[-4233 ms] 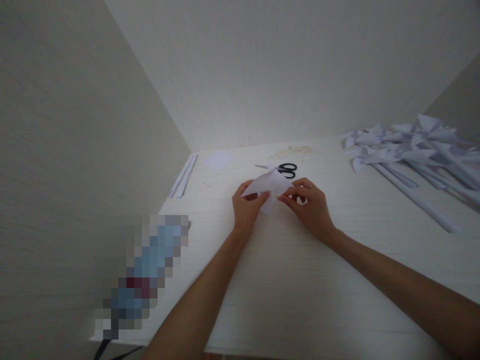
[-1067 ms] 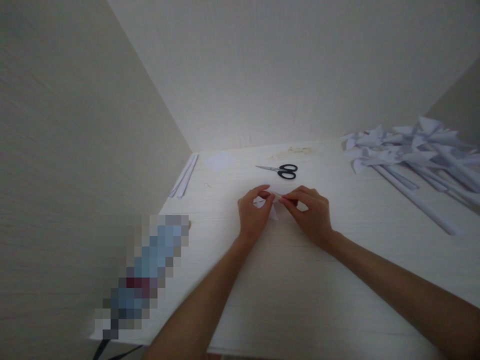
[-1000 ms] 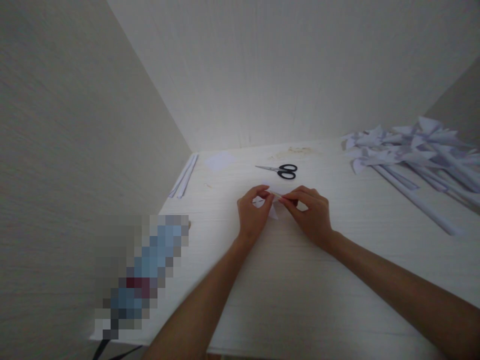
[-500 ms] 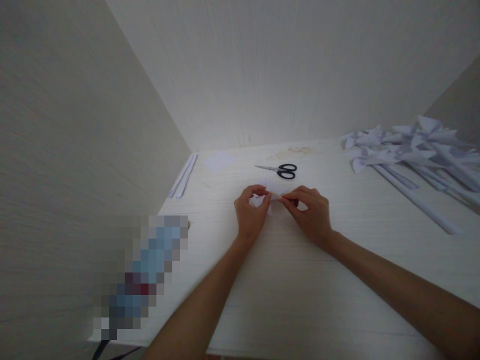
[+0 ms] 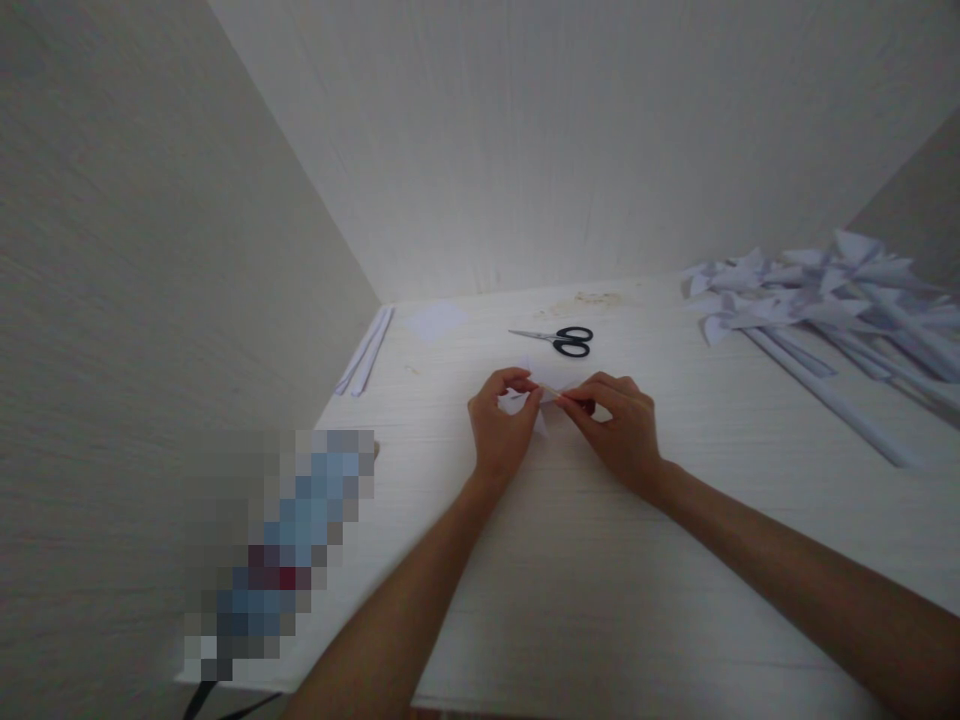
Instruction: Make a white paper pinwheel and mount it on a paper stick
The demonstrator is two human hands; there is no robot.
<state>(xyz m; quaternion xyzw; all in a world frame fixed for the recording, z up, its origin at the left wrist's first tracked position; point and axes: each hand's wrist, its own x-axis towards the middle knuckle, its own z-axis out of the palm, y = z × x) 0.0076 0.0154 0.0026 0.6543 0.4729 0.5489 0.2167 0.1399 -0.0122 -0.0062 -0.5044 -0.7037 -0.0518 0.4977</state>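
My left hand [image 5: 504, 425] and my right hand [image 5: 616, 425] meet over the middle of the table, thumbs and fingertips pinched. Between them runs a thin, pale yellowish strip [image 5: 550, 390], gripped at its two ends; its material is too small to tell. Just under the fingertips is a folded white paper piece [image 5: 541, 424], partly hidden by both hands, with pointed corners showing around them. Whether the strip touches the paper I cannot tell. Beyond the hands lie scissors [image 5: 573, 348] with black handles, their blades pointing left.
Several white paper pinwheels [image 5: 817, 280] on rolled paper sticks are heaped at the right. Narrow folded paper strips [image 5: 367, 350] and a flat paper sheet [image 5: 435, 321] lie at the back left. A pixelated bluish object [image 5: 307, 510] with a dark cord is at the left edge.
Almost nothing differs. The right hand has shifted very slightly left, and both hands keep their pinch on the thin strip above the paper.
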